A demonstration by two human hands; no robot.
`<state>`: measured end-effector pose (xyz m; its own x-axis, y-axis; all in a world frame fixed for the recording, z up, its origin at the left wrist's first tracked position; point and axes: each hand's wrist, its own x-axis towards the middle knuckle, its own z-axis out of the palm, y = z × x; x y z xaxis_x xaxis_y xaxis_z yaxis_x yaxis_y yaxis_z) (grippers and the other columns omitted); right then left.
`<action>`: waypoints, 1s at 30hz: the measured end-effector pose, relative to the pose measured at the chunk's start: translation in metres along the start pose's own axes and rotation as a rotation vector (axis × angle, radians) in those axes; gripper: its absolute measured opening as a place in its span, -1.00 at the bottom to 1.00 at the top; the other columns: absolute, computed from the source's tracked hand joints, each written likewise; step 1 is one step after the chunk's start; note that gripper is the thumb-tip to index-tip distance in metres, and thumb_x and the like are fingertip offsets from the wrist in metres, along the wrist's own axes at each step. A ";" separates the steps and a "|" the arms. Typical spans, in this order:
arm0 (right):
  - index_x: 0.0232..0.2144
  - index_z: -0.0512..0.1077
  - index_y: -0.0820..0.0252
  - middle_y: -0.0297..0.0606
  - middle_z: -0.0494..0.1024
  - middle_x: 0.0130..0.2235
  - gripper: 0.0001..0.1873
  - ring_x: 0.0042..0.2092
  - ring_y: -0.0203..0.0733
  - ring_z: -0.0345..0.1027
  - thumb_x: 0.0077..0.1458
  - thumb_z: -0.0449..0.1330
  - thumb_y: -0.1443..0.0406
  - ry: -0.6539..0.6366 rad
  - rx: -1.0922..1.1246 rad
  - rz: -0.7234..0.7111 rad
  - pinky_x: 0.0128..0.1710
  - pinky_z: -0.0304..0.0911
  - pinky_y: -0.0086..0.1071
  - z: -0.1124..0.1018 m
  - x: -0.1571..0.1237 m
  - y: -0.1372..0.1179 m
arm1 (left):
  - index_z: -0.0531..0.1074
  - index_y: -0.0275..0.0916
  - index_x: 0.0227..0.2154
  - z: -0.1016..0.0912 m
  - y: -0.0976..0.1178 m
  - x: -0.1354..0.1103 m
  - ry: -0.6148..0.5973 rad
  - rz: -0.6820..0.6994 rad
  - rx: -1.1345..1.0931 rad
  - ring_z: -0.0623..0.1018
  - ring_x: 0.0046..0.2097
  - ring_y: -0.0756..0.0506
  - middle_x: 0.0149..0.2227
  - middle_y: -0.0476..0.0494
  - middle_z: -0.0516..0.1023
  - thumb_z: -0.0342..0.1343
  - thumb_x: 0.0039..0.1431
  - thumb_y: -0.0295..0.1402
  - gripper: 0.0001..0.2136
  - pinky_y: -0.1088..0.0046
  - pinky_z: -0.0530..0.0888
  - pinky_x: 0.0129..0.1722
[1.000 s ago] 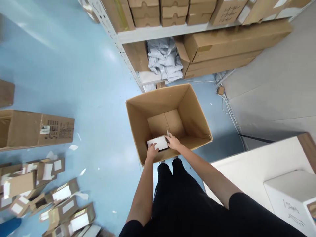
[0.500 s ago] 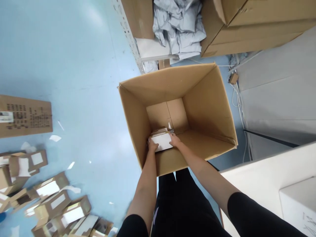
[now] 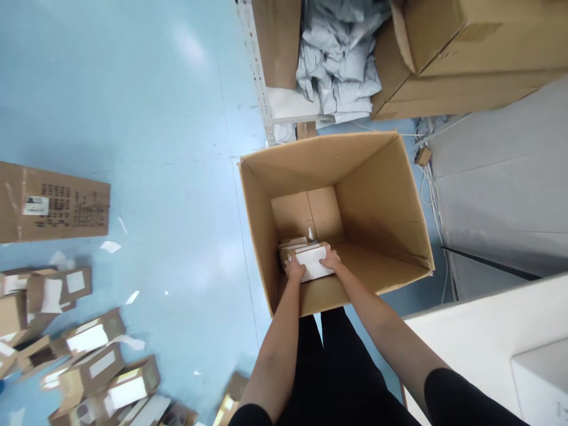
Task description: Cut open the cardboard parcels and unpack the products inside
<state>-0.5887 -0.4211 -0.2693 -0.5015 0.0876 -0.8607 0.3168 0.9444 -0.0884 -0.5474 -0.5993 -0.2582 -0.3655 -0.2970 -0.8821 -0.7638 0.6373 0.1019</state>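
A tall open cardboard carton (image 3: 288, 165) stands in front of my legs, and both my arms reach down into it. My left hand (image 3: 294, 269) grips the left end of a small box with a white face (image 3: 314, 264). At its right end my right hand (image 3: 330, 258) holds the same box, thumb on the white face. Behind it, against the carton's left wall, lie several flat brown and white pieces (image 3: 293, 242), partly hidden. A small whitish scrap (image 3: 310, 234) shows beside them on the carton's bottom.
Many small labelled boxes (image 3: 103, 364) lie heaped on the floor at lower left. A printed carton (image 3: 75, 204) lies farther up. Grey mailing bags (image 3: 341, 71) fill a shelf beyond, beside large cartons (image 3: 483, 56). Cables (image 3: 432, 195) run along the right; a white table (image 3: 479, 319) stands near.
The box and both hands have risen slightly and tilted inside the carton. My view has shifted a little, so the surroundings sit differently in the picture.
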 end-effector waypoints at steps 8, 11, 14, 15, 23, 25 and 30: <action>0.49 0.00 0.11 0.13 0.39 0.23 -0.11 0.04 0.05 0.51 0.24 0.29 0.24 0.198 0.037 0.050 0.03 0.32 -0.26 -0.107 -0.084 -0.009 | 0.18 -0.03 0.46 -0.055 0.050 -0.097 0.227 0.332 0.146 0.65 0.00 -0.29 0.22 -0.40 0.40 0.03 0.38 -0.31 -0.39 0.20 0.53 -0.02; 0.49 0.00 0.07 0.12 0.39 0.21 -0.11 0.02 0.04 0.55 0.25 0.29 0.22 0.318 0.054 0.045 0.01 0.32 -0.28 -0.144 -0.132 -0.013 | 0.19 -0.05 0.45 -0.087 0.065 -0.135 0.316 0.457 0.199 0.65 -0.05 -0.28 0.15 -0.37 0.42 0.03 0.39 -0.27 -0.41 0.23 0.52 -0.06; 0.48 0.03 0.03 0.09 0.42 0.18 -0.14 0.01 0.05 0.56 0.26 0.29 0.20 0.432 0.111 0.049 -0.02 0.32 -0.28 -0.173 -0.184 -0.009 | 0.22 -0.07 0.44 -0.117 0.084 -0.175 0.405 0.576 0.244 0.65 -0.07 -0.26 0.12 -0.34 0.43 0.06 0.38 -0.26 -0.42 0.26 0.51 -0.09; 0.48 0.05 0.02 0.08 0.44 0.17 -0.15 0.01 0.05 0.57 0.27 0.29 0.18 0.468 0.136 0.047 -0.03 0.32 -0.28 -0.180 -0.201 -0.005 | 0.23 -0.06 0.43 -0.126 0.090 -0.189 0.431 0.617 0.260 0.65 -0.07 -0.25 0.10 -0.32 0.43 0.06 0.38 -0.26 -0.42 0.28 0.51 -0.10; 0.38 0.21 0.03 -0.03 0.62 0.03 -0.23 0.06 0.08 0.56 0.22 0.35 0.10 0.748 0.357 0.052 -0.02 0.29 -0.29 -0.177 -0.318 0.069 | 0.28 0.07 0.39 -0.142 0.120 -0.299 0.563 0.938 0.388 0.61 -0.10 -0.16 0.00 -0.17 0.46 0.16 0.33 -0.28 -0.42 0.39 0.44 -0.14; 0.37 0.23 0.04 -0.04 0.65 0.02 -0.25 0.04 0.07 0.57 0.22 0.34 0.10 0.788 0.422 0.066 -0.04 0.30 -0.29 -0.162 -0.341 0.097 | 0.29 0.07 0.38 -0.124 0.124 -0.325 0.589 1.016 0.396 0.59 -0.04 -0.16 -0.02 -0.16 0.46 0.16 0.32 -0.31 -0.42 0.40 0.43 -0.11; 0.36 0.25 0.06 -0.05 0.68 -0.01 -0.27 0.04 0.09 0.58 0.23 0.31 0.07 0.865 0.541 0.152 -0.04 0.30 -0.27 -0.103 -0.395 0.198 | 0.27 0.08 0.39 -0.035 0.129 -0.392 0.547 1.155 0.465 0.55 0.05 -0.17 -0.01 -0.15 0.46 0.16 0.32 -0.35 -0.40 0.42 0.43 -0.06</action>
<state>-0.4109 -0.2365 0.1049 -0.7660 0.5940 -0.2457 0.6377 0.6540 -0.4070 -0.5213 -0.4257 0.1166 -0.9148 0.3927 -0.0947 0.3280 0.8590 0.3932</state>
